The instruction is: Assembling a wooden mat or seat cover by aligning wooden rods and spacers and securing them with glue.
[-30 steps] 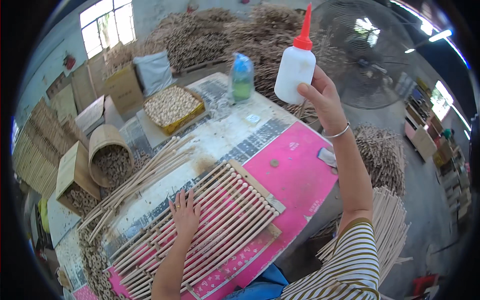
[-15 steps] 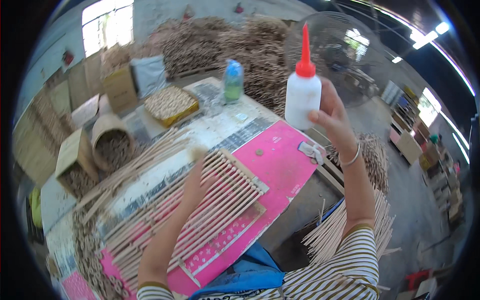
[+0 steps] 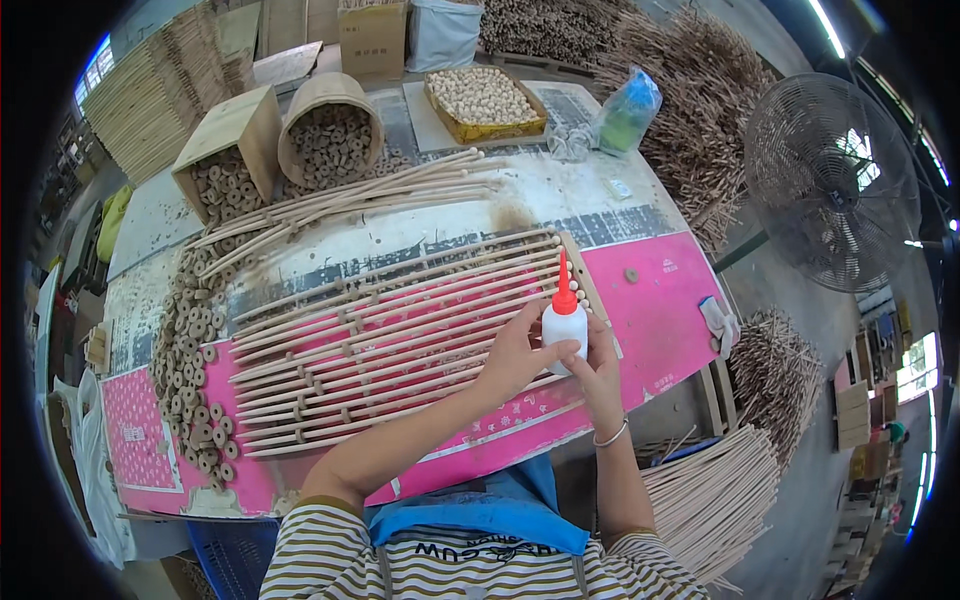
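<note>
A white squeeze bottle (image 3: pixel 565 328) with a red pointed nozzle stands upright between my hands, in front of my chest. My left hand (image 3: pixel 520 350) grips it from the left, and my right hand (image 3: pixel 598 372) wraps it from the right with the thumb across its front. Just beyond the hands lies a row of slim wooden rods (image 3: pixel 400 330) with round ball ends at the right. Their ball ends line up along a wooden strip (image 3: pixel 590 285). Several small wooden rings sit on the rods toward the left. Pink sheeting (image 3: pixel 650 340) shows under them.
Wooden rings (image 3: pixel 185 350) are heaped left of the rods. Behind are a tipped round bucket (image 3: pixel 300 110) and wooden box (image 3: pixel 272 140) of rings, loose rods (image 3: pixel 370 197), and a yellow tray (image 3: pixel 440 115) of wooden balls. A glove (image 3: pixel 718 322) and large fan (image 3: pixel 835 185) are right.
My right hand has brought the bottle down and inward from its raised position. My left hand has moved from over the rods onto the bottle. The view has turned and shifted.
</note>
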Available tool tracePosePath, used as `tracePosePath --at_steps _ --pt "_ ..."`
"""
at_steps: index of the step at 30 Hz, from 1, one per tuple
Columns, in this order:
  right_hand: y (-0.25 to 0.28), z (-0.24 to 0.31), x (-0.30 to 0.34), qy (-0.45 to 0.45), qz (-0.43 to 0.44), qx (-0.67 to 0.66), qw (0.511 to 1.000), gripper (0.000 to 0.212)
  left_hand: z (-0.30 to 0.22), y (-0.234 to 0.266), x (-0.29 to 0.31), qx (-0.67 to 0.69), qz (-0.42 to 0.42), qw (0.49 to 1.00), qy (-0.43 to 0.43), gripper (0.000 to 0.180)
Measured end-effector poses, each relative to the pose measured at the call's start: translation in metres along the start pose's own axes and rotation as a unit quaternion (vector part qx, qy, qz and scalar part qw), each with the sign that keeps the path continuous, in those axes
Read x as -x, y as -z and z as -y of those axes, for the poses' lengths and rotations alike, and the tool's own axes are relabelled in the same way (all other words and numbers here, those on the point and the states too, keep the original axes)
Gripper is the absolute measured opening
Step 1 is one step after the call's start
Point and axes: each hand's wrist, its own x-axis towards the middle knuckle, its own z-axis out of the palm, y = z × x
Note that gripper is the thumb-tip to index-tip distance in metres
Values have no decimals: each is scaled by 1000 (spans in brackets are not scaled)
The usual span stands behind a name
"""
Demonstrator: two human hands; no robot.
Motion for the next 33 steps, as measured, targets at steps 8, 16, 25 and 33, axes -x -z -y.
tracePosePath --at_steps 8,16,25,33 --pt "10 -43 15 -166 138 -249 944 90 -69 33 5 -49 -3 986 -157 46" --pt "-13 -56 26 -199 203 -295 912 93 -97 51 19 -56 55 992 -98 15" --pt "-20 -56 28 -226 229 -353 878 73 -115 67 25 -275 48 946 -167 9" --pt "-20 -36 33 -313 164 -294 888 46 -118 96 25 -417 153 877 -184 7"
